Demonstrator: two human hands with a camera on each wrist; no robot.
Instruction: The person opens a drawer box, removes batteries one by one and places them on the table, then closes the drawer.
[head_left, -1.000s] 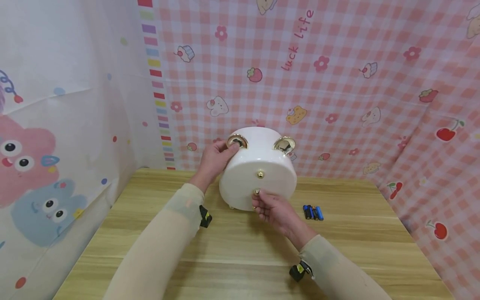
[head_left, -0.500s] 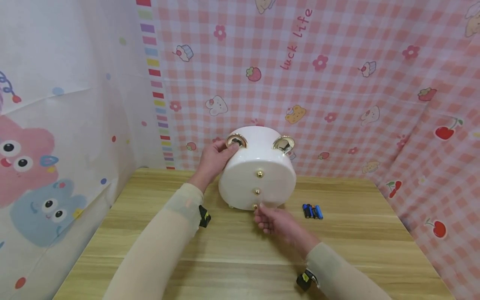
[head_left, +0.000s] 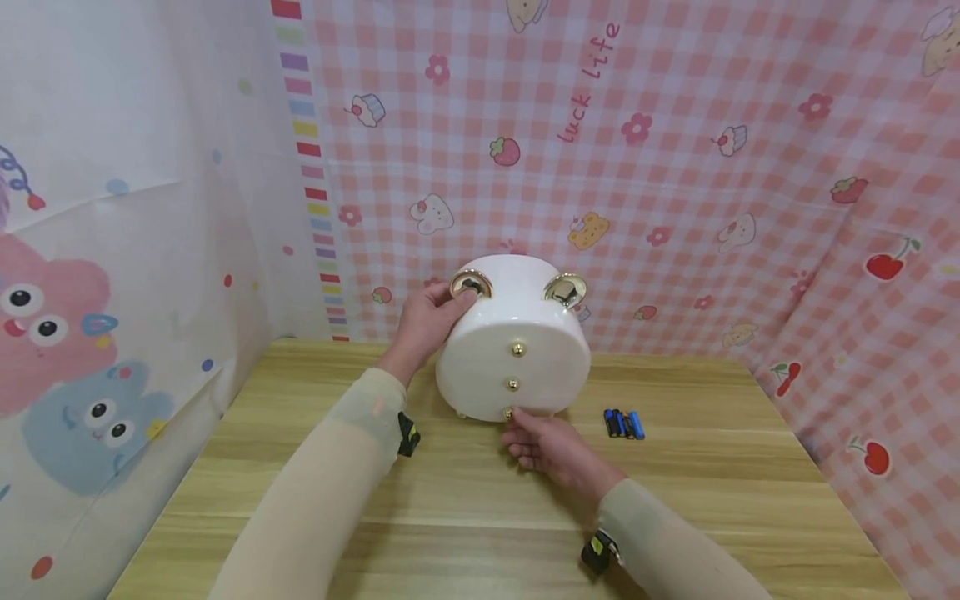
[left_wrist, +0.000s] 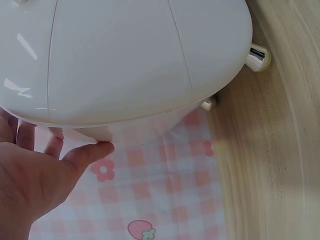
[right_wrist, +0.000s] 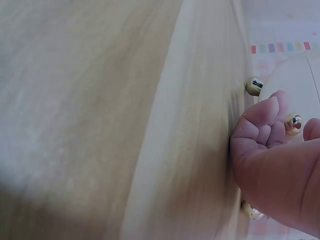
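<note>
A glossy white, rounded jewelry box (head_left: 547, 354) with three gold knobs down its front stands on the table. Two gold ears crown it, the right ear (head_left: 566, 290) uncovered. My left hand (head_left: 429, 325) grips the box's upper left beside the left ear (head_left: 471, 283), its thumb in front; some of its fingers are hidden behind. Thin seams divide the front panel (left_wrist: 120, 60) in the left wrist view. At the lowest knob (right_wrist: 293, 123), my right hand (head_left: 551, 448) has thumb and curled fingers on either side of it, the thumb tip right at the knob in the head view.
Several blue and black batteries (head_left: 624, 423) lie in a row to the right of the box. A wood-grain table (head_left: 465, 517) carries everything. Behind it hangs a pink checked cloth (head_left: 480, 192), with a white printed cloth (head_left: 202, 217) at the left.
My right hand has moved down from the middle knob to the lowest one. My left hand stays at the box's upper left.
</note>
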